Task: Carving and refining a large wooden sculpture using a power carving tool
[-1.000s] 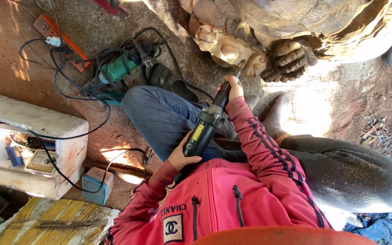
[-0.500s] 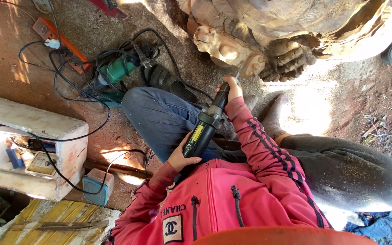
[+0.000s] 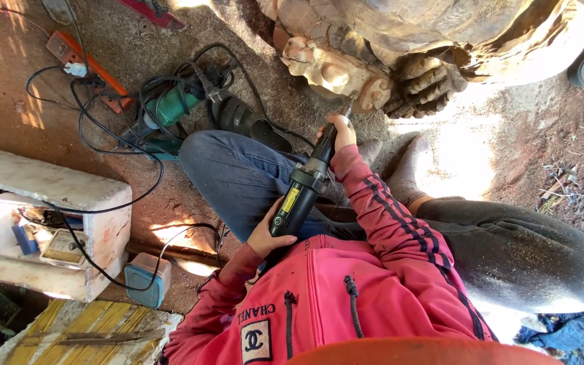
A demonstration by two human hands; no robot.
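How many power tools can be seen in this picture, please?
2. A black die grinder is held by the left hand and right hand against the wood carving. A green grinder lies on the ground among cables. Others may be hidden.

The person wears a red hooded jacket (image 3: 346, 304) with long sleeves; dark stripes (image 3: 400, 226) run in a band down the right sleeve (image 3: 380, 216). Two red drawcords with knotted ends hang on the chest, beside a square white patch with a dark emblem. Both hands are bare. Blue jeans (image 3: 238, 176) cover one leg, and dusty dark grey trousers (image 3: 522, 250) cover the other.
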